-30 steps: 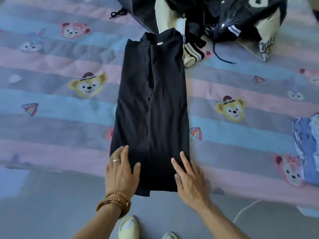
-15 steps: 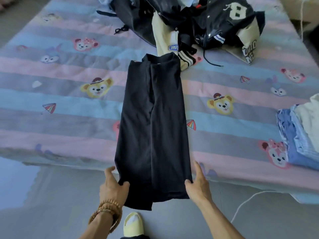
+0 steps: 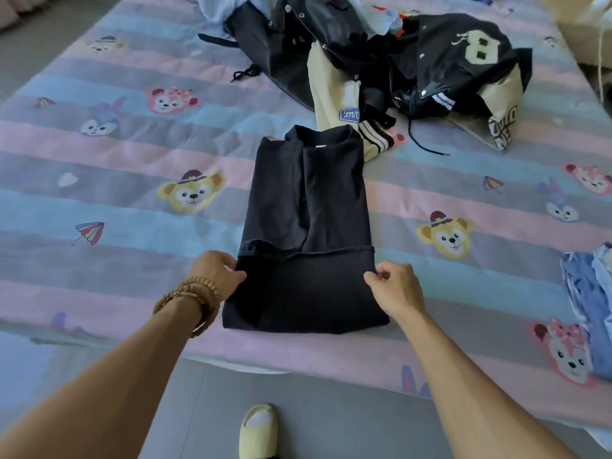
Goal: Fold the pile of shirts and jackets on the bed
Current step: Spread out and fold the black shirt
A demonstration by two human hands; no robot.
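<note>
In the head view, a black shirt [image 3: 306, 226] lies on the bed [image 3: 132, 200], narrowed into a long strip, with its near end doubled up over the middle. The risk I see is that the doubled layer slides or goes crooked if one hand pulls more than the other, because the cloth is loose and the hem is already a little uneven. The left hand [image 3: 217, 274] pinches the left edge of the folded part; the right hand [image 3: 395, 286] has curled fingers [image 3: 376, 276] at the right edge, apparently pinching it. The unfolded pile [image 3: 381, 67] waits beyond the collar.
</note>
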